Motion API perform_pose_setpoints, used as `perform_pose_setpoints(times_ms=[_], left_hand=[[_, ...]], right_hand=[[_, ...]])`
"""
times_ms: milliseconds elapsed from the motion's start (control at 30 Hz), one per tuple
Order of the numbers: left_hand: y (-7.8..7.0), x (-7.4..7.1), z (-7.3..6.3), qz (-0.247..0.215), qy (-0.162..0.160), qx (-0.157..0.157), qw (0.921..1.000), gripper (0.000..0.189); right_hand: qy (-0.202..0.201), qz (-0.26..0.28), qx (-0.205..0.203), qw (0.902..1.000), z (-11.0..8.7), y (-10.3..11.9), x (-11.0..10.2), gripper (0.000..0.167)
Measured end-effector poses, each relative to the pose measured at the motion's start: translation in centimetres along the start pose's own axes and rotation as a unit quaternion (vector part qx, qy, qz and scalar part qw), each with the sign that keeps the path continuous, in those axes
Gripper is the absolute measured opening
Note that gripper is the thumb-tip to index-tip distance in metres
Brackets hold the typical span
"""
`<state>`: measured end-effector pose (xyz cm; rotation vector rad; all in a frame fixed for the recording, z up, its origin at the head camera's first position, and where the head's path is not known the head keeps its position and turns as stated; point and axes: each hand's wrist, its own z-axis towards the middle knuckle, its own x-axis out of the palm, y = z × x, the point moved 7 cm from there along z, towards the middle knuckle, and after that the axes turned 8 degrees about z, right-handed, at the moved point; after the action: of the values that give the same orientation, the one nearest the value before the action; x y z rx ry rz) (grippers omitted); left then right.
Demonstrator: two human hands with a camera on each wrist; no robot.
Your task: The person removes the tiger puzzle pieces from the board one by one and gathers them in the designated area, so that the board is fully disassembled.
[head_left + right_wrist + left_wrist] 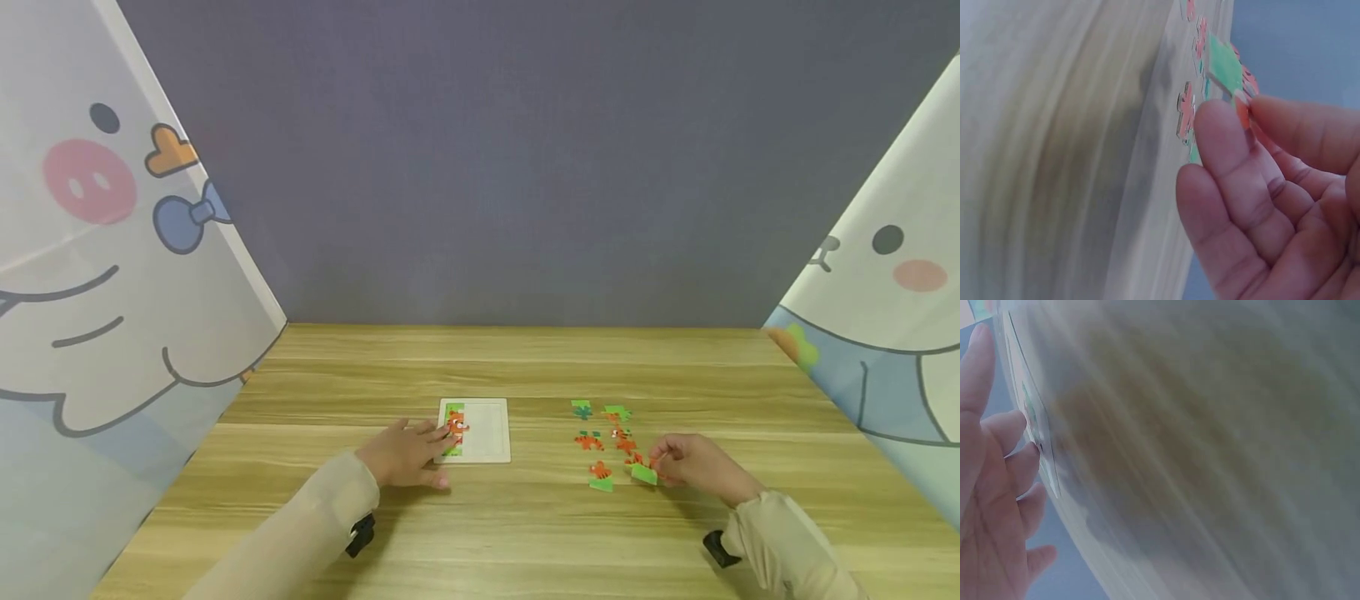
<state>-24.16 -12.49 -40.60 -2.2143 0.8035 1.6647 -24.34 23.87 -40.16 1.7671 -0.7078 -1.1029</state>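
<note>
A white square puzzle tray [487,429] lies flat on the table. Orange-and-green picture pieces [455,410] fill its left side, and its right part shows bare white. My left hand [403,454] rests its outstretched fingers on the tray's left edge and those pieces; the left wrist view shows these fingers [1022,465] relaxed at the tray's edge. Between thumb and index finger, my right hand [696,467] pinches an orange-and-green puzzle piece [1224,65], raised and tilted off the table. The fingertips cover part of that piece.
Several loose puzzle pieces lie right of the tray, among them a green one [581,409], an orange one [588,441] and an orange-and-green one [601,477]. The wood-grain table [525,533] ends at a grey back panel [517,167], with cartoon-printed panels on both sides.
</note>
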Motion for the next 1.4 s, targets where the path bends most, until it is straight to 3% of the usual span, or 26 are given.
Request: perform_pose_setpoints(times_ms=[500, 1000, 1400], left_hand=[[-1.1, 0.2, -0.4, -0.023, -0.014, 0.039, 0.9989, 0.074], [-1.4, 0.0, -0.3, -0.021, -0.002, 0.035, 0.9992, 0.073], [-1.3, 0.2, 0.0, -0.035, 0.010, 0.020, 0.9991, 0.073]], right_hand=[[0.027, 0.009, 0.013, 0.9995, 0.5, -1.2, 0.8, 0.011], [0.008, -0.053, 0.009, 0.9985, 1.0, -0.5, 0.8, 0.009], [-0.006, -0.063, 0.012, 0.9979, 1.3, -0.7, 0.7, 0.007]])
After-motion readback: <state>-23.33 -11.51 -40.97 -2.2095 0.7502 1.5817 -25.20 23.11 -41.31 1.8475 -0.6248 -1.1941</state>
